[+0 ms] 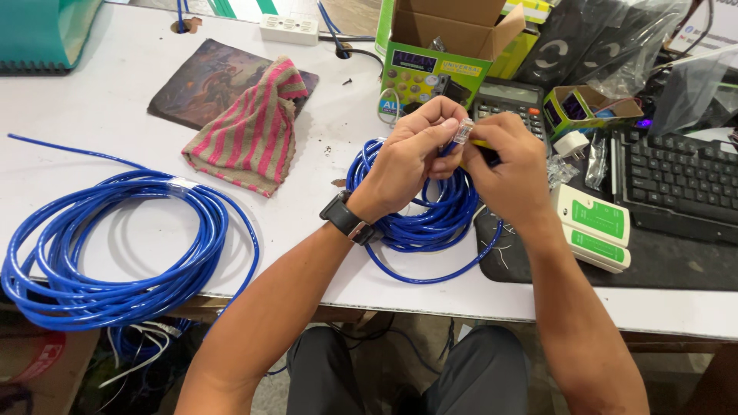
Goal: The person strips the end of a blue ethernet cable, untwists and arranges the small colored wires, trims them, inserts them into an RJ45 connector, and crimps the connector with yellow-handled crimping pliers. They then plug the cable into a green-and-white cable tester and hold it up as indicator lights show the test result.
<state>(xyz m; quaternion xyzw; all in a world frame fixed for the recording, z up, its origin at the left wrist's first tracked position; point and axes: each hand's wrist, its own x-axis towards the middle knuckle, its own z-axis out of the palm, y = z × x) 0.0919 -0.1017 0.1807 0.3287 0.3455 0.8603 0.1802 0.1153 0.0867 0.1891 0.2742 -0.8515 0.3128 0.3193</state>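
Your left hand [407, 157] and right hand [511, 165] pinch a small clear plastic plug [463, 131] on blue cable [419, 219] above the white surface [115, 84]; a green cardboard box [438, 54] stands open at its far edge.

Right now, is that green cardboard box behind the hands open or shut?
Open: the green cardboard box has its brown top flaps folded up and outward, exposing the inside.

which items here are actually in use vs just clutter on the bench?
In use:
left hand and right hand, pinching a clear plug
small blue cable coil beneath them

Lying about:
large blue cable coil
striped cloth
white-and-green tester
calculator
keyboard
green box
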